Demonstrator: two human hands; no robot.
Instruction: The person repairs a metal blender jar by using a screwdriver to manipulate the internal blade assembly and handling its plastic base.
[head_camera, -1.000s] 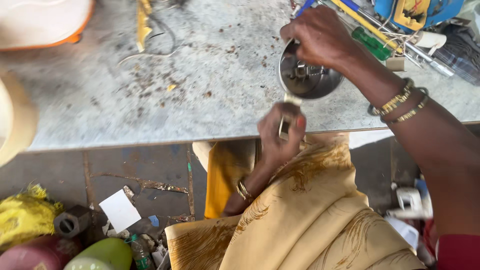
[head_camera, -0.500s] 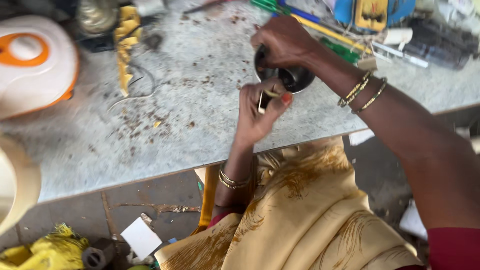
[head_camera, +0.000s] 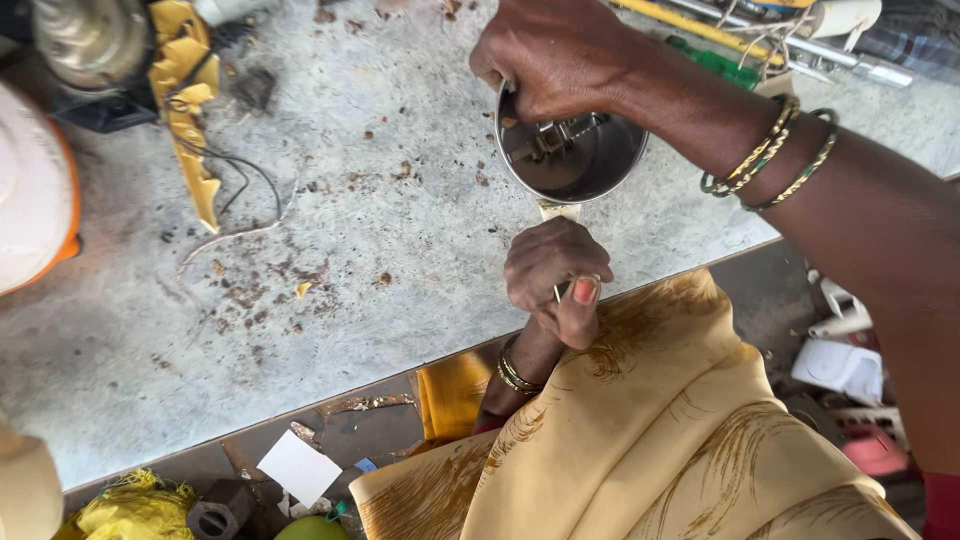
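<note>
Fingers of the right hand (head_camera: 560, 55) are curling over the far rim of a steel mixer jar (head_camera: 572, 155), gripping it from above and tilting its open mouth toward the camera, so the blade assembly (head_camera: 545, 140) inside is showing. Just below the jar, on its near side, the left hand (head_camera: 553, 278) is closing in a fist around a slim tool (head_camera: 560, 212), whose pale tip is reaching up to touch the jar's underside; its long axis is running from the fist straight away toward the right fingers. Both hands are working at the edge of a grey worktable (head_camera: 330, 250). The fist is hiding most of the tool, and where tip meets jar is hard to make out.
</note>
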